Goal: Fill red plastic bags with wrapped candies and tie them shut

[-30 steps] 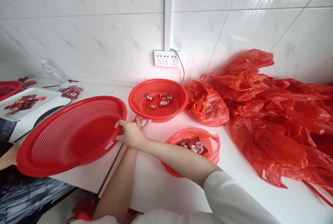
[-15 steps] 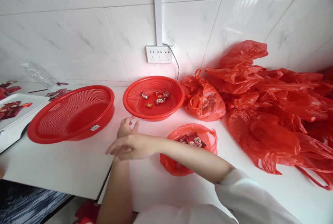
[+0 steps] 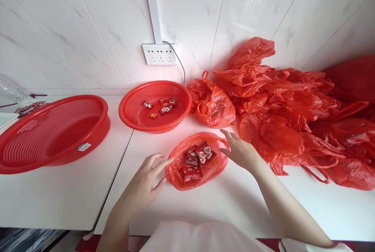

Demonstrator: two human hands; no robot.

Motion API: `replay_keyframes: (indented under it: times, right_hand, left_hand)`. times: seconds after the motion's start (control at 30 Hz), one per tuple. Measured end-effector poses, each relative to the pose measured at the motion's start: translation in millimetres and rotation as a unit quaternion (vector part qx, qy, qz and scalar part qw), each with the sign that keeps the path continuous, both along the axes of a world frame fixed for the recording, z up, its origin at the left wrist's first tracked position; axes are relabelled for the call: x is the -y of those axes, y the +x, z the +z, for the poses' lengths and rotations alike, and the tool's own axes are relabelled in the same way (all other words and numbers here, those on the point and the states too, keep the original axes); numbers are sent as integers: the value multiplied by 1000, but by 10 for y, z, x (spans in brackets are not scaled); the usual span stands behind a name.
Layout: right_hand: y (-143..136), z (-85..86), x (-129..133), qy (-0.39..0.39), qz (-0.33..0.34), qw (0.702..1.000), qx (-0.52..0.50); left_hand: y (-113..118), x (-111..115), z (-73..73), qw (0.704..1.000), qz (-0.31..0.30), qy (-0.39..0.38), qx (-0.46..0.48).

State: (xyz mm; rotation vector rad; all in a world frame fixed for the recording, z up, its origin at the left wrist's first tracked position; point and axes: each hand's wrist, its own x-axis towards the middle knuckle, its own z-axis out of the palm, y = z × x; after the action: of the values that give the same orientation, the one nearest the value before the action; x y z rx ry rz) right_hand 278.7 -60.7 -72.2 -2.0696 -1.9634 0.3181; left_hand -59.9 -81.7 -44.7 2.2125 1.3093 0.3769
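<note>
In front of me an open red plastic bag lies on the white table, with several small red and dark wrapped snack packets inside. My left hand is at the bag's left rim, fingers apart, its index fingertip at the plastic. On the other side my right hand has its fingers spread beside the bag's upper right rim. I cannot tell whether either hand presses on it. Behind the bag, a round red plastic basket holds several small wrapped packets.
A larger red basket stands at the left. One tied red bag sits behind my right hand, beside a big heap of red plastic bags. A socket panel with a cable is on the tiled wall. A seam divides the tables.
My hands were crossed left of the bag; now they have parted to its two sides. My right arm no longer covers the bag. The view has shifted to the right.
</note>
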Motion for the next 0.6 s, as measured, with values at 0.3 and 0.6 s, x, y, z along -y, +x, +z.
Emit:
replay_keyframes:
  times: [0.3,0.6]
  right_hand:
    - [130,-30,4,-43,43,779,-624]
    - [23,-151,48,100,5,864,-493]
  left_hand:
    - [218,99,-169,961,172,-178,126]
    - [221,-74,-243,821,254,-247,447]
